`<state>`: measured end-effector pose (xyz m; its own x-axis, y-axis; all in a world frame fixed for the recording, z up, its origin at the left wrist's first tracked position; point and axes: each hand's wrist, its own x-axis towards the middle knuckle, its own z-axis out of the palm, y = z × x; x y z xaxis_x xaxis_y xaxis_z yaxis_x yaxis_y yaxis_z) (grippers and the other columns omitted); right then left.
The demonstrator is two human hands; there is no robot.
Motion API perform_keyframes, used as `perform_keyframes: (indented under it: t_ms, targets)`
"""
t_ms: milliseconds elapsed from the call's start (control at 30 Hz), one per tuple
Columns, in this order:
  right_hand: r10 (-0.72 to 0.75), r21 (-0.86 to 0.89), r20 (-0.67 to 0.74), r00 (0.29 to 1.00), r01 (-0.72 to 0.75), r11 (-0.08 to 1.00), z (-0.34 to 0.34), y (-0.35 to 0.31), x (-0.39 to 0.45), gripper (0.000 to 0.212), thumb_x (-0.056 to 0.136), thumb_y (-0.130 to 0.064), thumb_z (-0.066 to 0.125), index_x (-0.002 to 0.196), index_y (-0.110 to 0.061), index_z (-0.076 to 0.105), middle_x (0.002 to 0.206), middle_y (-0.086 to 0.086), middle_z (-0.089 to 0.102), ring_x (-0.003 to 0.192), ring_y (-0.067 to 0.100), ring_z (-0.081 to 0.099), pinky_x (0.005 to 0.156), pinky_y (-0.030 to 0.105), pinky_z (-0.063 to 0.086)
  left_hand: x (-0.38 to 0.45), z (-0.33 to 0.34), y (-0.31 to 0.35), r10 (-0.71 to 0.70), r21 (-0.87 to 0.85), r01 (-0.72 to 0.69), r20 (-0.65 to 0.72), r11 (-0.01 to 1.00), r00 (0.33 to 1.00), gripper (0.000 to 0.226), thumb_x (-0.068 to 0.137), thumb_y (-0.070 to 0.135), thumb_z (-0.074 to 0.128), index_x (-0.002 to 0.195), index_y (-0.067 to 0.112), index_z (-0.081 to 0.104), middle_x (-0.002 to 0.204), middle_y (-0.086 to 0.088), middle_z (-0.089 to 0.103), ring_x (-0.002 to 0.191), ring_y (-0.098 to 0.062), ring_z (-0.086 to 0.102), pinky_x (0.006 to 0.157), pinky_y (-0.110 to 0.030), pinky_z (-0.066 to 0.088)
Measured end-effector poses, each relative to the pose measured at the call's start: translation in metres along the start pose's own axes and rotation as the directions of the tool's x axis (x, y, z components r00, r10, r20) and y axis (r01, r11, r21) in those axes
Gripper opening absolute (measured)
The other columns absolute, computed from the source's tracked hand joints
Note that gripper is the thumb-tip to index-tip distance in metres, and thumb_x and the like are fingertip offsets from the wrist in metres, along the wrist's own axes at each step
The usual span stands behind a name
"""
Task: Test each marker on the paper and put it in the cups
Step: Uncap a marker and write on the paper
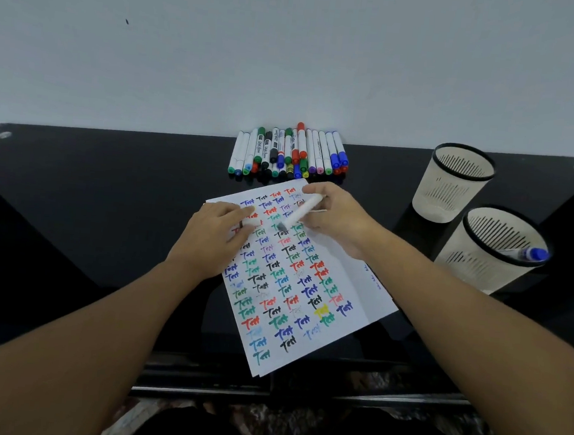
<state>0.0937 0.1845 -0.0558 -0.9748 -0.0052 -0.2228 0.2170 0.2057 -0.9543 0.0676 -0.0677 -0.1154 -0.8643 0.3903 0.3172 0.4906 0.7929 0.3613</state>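
Paper point(294, 286) is my landmark; it lies tilted on the black counter point(74, 200), covered in rows of the word "Test" in red, blue, green, black, purple and one yellow patch; a second sheet edge shows under it along the right side.

Right hand point(337, 218) sits over the upper right part of the paper; its grip is closed around a white marker point(301, 210), barrel slanting down-left, dark tip point(282, 226) at or just above the sheet among the upper rows; I cannot tell whether it touches.

Left hand point(215, 235) rests on the upper left part of the paper; its fingers pinch a small white piece point(251, 222), which looks like the cap, though I cannot say for certain.

Beyond the paper's far edge, a row of markers point(289, 154) lies side by side on the counter against the pale wall point(292, 46); white barrels, caps green, blue, red, black, purple and yellow, some stacked on others.

Right of the paper, well apart, stand two pale slotted cups with black rims; the farther cup point(453, 185) shows nothing inside from this view; the nearer cup point(488, 253) holds a blue-capped marker point(530, 254) leaning against its right rim.
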Motion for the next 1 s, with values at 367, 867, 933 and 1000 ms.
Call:
perform_keyframes:
  t_ms: [367, 867, 933, 1000]
  targets:
    - [-0.265, -0.199, -0.256, 0.930, 0.218, 0.955, -0.002, 0.029, -0.007, 0.027, 0.106, -0.043, 0.056, 0.101, -0.020, 0.070, 0.083, -0.002, 0.069, 0.076, 0.011, 0.063, 0.078, 0.032, 0.052, 0.001, 0.001, -0.003, -0.019, 0.001, 0.019, 0.016, 1.000, 1.000, 0.047, 0.101, 0.049, 0.051, 0.141, 0.027, 0.060, 0.136, 0.003, 0.058, 0.127, -0.019, 0.047, 0.106, -0.043, 0.043]
    - [-0.281, -0.212, -0.254, 0.925, 0.230, 0.950, -0.004, 0.043, -0.006, 0.008, 0.103, -0.031, 0.063, 0.102, -0.025, 0.067, 0.093, 0.003, 0.069, 0.083, 0.012, 0.062, 0.078, 0.031, 0.051, 0.000, 0.001, -0.001, -0.015, 0.009, 0.015, 0.001, 1.000, 1.000, 0.045, 0.101, 0.047, 0.053, 0.140, 0.026, 0.062, 0.135, 0.001, 0.059, 0.125, -0.019, 0.047, 0.105, -0.039, 0.042]
    - [-0.284, -0.218, -0.239, 0.929, 0.233, 0.948, -0.004, 0.042, -0.007, 0.008, 0.105, -0.030, 0.061, 0.103, -0.024, 0.066, 0.095, 0.003, 0.069, 0.085, 0.011, 0.061, 0.079, 0.028, 0.049, 0.001, 0.001, -0.002, -0.010, 0.009, 0.010, -0.002, 1.000, 1.000, 0.044, 0.101, 0.046, 0.053, 0.139, 0.026, 0.063, 0.134, 0.001, 0.060, 0.125, -0.019, 0.048, 0.105, -0.039, 0.042]
    - [-0.283, -0.223, -0.236, 0.930, 0.231, 0.947, -0.003, 0.042, -0.006, 0.008, 0.105, -0.030, 0.060, 0.103, -0.024, 0.065, 0.095, 0.000, 0.069, 0.085, 0.008, 0.059, 0.079, 0.028, 0.049, 0.001, 0.001, -0.002, -0.010, 0.012, 0.010, 0.000, 1.000, 1.000, 0.044, 0.101, 0.046, 0.054, 0.139, 0.026, 0.063, 0.134, 0.002, 0.060, 0.125, -0.020, 0.048, 0.105, -0.039, 0.042]
